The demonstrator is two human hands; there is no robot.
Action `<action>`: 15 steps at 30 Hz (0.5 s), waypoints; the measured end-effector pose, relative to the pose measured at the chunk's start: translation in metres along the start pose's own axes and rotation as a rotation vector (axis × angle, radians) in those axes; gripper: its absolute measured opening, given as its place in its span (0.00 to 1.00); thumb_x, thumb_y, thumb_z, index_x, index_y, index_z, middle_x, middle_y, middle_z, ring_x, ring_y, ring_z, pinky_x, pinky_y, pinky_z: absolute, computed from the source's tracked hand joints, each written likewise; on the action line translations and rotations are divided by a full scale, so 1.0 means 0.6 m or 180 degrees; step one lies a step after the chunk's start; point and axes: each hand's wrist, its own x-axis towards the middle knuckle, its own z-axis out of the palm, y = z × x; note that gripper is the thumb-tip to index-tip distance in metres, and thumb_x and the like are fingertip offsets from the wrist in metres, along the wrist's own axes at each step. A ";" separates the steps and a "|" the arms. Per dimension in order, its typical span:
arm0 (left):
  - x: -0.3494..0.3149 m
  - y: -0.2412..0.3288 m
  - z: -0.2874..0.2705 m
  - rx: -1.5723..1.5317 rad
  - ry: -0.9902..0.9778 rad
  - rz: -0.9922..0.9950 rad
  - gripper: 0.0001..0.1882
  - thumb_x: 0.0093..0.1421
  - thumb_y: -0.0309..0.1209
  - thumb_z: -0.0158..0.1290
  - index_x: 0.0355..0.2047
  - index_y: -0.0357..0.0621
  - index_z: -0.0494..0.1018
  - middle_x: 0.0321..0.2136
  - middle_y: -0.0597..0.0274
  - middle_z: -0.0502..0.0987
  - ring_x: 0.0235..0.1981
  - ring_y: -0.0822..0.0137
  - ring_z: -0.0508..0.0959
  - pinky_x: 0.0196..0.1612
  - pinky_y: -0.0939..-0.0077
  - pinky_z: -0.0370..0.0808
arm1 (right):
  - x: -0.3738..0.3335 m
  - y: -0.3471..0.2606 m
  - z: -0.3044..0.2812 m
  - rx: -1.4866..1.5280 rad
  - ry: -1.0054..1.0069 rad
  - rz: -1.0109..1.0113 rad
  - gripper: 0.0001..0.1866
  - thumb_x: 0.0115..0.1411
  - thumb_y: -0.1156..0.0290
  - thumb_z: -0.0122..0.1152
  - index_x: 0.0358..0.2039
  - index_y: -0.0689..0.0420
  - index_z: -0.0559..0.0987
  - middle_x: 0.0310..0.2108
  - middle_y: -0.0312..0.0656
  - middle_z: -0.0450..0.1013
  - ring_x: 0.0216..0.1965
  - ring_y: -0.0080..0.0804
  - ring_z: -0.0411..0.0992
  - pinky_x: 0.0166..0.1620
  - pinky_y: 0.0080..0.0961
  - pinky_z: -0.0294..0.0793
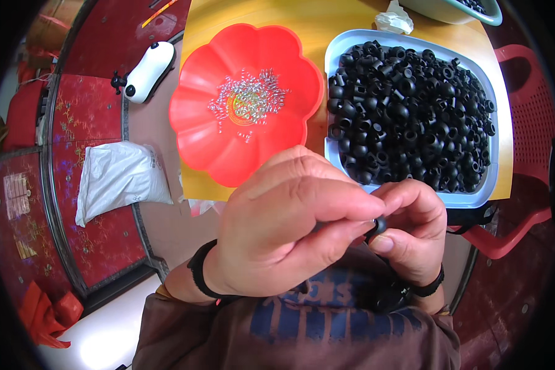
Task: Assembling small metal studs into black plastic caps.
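Note:
In front of my chest, close to the table's near edge, both my hands meet. My right hand pinches a small round black plastic part between thumb and fingers. Against that part, the thumb and forefinger of my left hand are pressed together; whatever lies between them is hidden. Beyond the left hand stands a red flower-shaped bowl, with many small metal springs gathered in its middle. A pale blue tray heaped with round, hollow black plastic parts is beyond the right hand.
The bowl and tray rest on a yellow wooden table. Crumpled white paper and a greenish basin are at the back. A red plastic chair stands right. Leftward lie a white bag and a white ride-on toy.

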 end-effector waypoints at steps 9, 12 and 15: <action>-0.007 0.009 0.012 0.0673 -0.0131 0.0421 0.11 0.49 0.20 0.59 0.34 0.40 0.74 0.30 0.58 0.78 0.28 0.65 0.76 0.32 0.74 0.72 | -0.001 0.001 -0.008 0.0145 0.0071 0.0141 0.14 0.50 0.87 0.62 0.38 0.65 0.72 0.36 0.44 0.75 0.38 0.25 0.74 0.45 0.21 0.73; -0.026 0.015 0.027 0.1231 -0.0034 0.0777 0.12 0.50 0.22 0.57 0.36 0.41 0.74 0.34 0.56 0.79 0.33 0.63 0.78 0.36 0.73 0.73 | -0.011 0.008 -0.017 0.0201 0.0141 0.0092 0.15 0.49 0.86 0.63 0.38 0.65 0.72 0.36 0.45 0.75 0.39 0.27 0.74 0.45 0.23 0.73; -0.053 0.019 0.034 0.1811 -0.0110 0.0927 0.11 0.53 0.27 0.54 0.38 0.42 0.72 0.39 0.53 0.78 0.40 0.60 0.79 0.44 0.69 0.71 | -0.016 0.013 -0.021 0.0224 0.0086 0.0088 0.15 0.47 0.86 0.65 0.37 0.65 0.73 0.37 0.47 0.75 0.41 0.29 0.74 0.46 0.25 0.73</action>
